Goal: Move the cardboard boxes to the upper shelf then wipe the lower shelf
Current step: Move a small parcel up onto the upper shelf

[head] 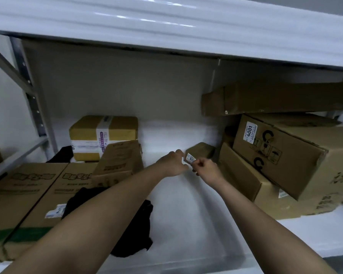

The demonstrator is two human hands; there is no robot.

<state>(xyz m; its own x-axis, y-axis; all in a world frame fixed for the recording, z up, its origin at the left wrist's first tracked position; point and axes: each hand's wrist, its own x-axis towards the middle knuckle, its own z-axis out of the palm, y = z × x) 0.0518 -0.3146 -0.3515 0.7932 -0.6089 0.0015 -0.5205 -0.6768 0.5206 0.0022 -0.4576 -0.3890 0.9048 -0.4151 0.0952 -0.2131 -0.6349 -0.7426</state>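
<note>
White steel shelving fills the view, with the lower shelf (186, 214) lit at its centre and the upper shelf (166, 20) overhead at 12 o'clock.

The small cardboard box (201, 151) sits deep on the lower shelf, at about 1 o'clock from the hands. It looks light and stiff, with dry, non-slip faces; judged best taken by its two opposite sides.

The left hand (173, 164) reaches its near-left corner with fingers curled; contact cannot be confirmed. The right hand (205, 168) pinches at the white label (190, 159) on the near face.

At 3 o'clock, large cartons (281, 155) lean in a stack. At 9 o'clock stand a taped parcel (103, 135) and flat cartons (38, 190). A black cloth (131, 230) lies at 7 o'clock.
</note>
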